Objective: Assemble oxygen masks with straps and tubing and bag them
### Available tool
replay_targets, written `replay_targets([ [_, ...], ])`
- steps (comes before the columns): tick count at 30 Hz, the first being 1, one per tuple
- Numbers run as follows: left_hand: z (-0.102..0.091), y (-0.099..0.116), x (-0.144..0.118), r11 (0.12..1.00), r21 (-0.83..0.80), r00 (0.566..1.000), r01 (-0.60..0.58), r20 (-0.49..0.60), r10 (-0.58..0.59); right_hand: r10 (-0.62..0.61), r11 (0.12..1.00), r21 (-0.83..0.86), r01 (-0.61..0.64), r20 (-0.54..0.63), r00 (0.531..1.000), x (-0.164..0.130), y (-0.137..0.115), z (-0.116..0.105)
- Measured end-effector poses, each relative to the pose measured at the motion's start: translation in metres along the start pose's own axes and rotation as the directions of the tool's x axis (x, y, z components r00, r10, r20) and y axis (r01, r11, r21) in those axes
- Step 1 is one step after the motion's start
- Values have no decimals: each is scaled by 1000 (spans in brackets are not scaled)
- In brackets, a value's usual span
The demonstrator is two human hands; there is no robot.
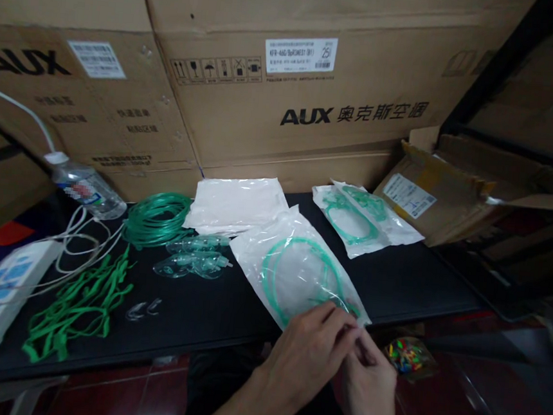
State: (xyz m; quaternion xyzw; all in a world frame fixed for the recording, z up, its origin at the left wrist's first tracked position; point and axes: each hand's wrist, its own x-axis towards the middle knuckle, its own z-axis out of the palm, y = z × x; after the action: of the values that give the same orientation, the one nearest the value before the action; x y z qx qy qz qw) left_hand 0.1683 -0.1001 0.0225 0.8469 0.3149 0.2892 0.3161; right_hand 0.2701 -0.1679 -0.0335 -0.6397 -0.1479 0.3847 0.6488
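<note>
Near the table's front edge lies a clear-fronted white pouch (295, 267), with coiled green tubing showing through its film. My left hand (310, 349) is closed on the pouch's lower right end, fingers bent over the edge. Right beside it, my right hand (371, 377) pinches the same end, thumb and fingertips meeting those of the left. The fingertips partly hide the pouch's end and whatever lies inside there. Behind the left part of the pouch is a stack of flat white pouches (238, 204). Further right lie filled pouches (367, 219) with green tubing in them.
Left on the black table (189, 316) are coiled green tubing (156, 219), clear green masks (194, 262), green elastic straps (84, 307), small clear-looking pieces (144, 310), a power strip (6, 303) and a plastic bottle (87, 188). An open carton (428, 188) stands right; large cartons (245, 121) stand behind.
</note>
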Motion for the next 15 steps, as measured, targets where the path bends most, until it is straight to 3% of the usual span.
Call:
replay_targets([
  [3,-2,-4,3,998,-19,997,60,-36,-61,70,995,55,-81,184,980,0,2,-11],
  [6,-3,-7,3,999,-39,999,35,0,-35,80,995,37,-91,243,967,2,4,-22],
  [9,-1,-6,1,999,-44,999,-10,33,12,75,995,43,-85,186,980,3,7,-23],
  [15,-4,3,0,999,-32,999,8,47,-6,86,981,184,-64,-117,989,-8,12,-12],
])
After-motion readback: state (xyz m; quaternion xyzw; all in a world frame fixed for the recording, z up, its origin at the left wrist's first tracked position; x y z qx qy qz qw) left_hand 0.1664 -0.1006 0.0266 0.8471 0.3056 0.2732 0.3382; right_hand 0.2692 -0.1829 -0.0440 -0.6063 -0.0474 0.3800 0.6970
